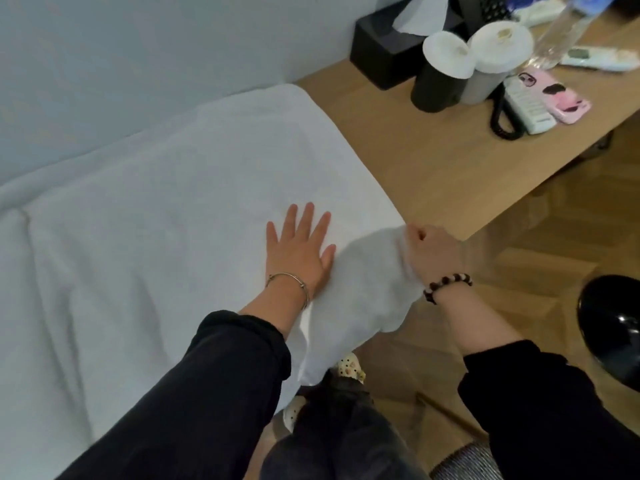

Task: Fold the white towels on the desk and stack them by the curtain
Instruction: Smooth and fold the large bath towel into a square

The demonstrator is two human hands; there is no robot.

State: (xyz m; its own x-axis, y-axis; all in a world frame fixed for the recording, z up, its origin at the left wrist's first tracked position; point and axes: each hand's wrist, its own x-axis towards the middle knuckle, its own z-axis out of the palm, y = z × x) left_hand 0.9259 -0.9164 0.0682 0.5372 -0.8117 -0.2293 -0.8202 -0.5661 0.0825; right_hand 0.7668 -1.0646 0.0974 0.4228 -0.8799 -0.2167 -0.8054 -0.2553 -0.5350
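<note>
On the left part of the wooden table (433,161) a white towel (173,202) lies spread out. It covers the surface from the far edge to the near one, and its front part hangs down over the near edge. A soft ridge runs across the cloth at the far left.

The left grip (299,251) rests flat on the towel near its right side. The fingers are straight and spread with the palm down, and it holds nothing. A thin bangle (289,282) circles that wrist.

The right grip (433,251) is just beside it, at the towel's near right corner. Its fingers are curled and pinch the cloth, lifting that corner off the table so that the fabric drapes between the two grips. A dark bead bracelet (446,287) sits on that wrist. Both arms wear black sleeves.

At the far right of the table, well apart from the towel, stand a black tissue box (381,53) and two cups (440,77) with white covers. Near them are a white handset (526,105) with a coiled black cord, a phone (554,95) in a pink case, and a clear bottle (561,32). Below the hanging cloth, patterned slippers (349,367) show on the wood floor (519,271).
</note>
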